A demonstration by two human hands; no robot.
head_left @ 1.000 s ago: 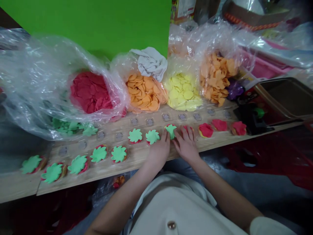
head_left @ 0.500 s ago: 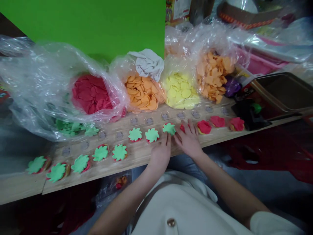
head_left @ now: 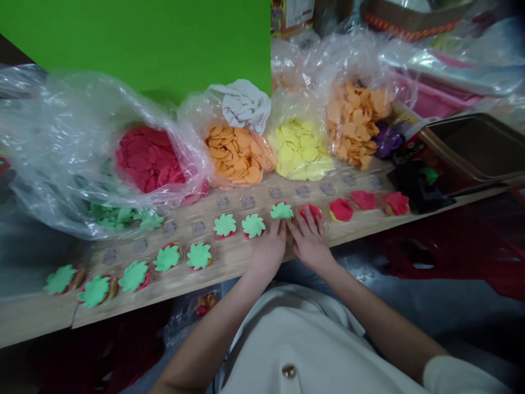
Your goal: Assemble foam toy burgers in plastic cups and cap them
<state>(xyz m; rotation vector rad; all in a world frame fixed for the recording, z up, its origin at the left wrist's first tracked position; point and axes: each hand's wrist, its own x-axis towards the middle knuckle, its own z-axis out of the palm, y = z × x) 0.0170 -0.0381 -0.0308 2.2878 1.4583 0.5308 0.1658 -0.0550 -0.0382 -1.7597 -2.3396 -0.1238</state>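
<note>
My left hand (head_left: 268, 247) rests at the near edge of a stack topped with a green, scallop-edged foam piece (head_left: 281, 210), its fingers stretched forward and touching or almost touching it. Beside it, my right hand (head_left: 310, 242) lies with fingers spread, the fingertips over the near part of a red-topped stack (head_left: 311, 210) and the thumb side by the green one. To the left runs a row of several like stacks with green tops, among them a near one (head_left: 253, 225). Further right sit 3 red-topped stacks, one with a yellow layer under it (head_left: 340, 209).
Clear plastic bags hold red pieces (head_left: 150, 158), orange pieces (head_left: 238, 155), yellow pieces (head_left: 303, 150) and green pieces (head_left: 112, 214). Small clear holders (head_left: 274, 193) line the wooden board (head_left: 229, 262). A dark tray (head_left: 476, 145) stands at right, before it a black object (head_left: 416, 186).
My right hand has drawn back slightly toward me, so more of the red-topped stack shows. My left hand has shifted little, and the whole view has moved slightly.
</note>
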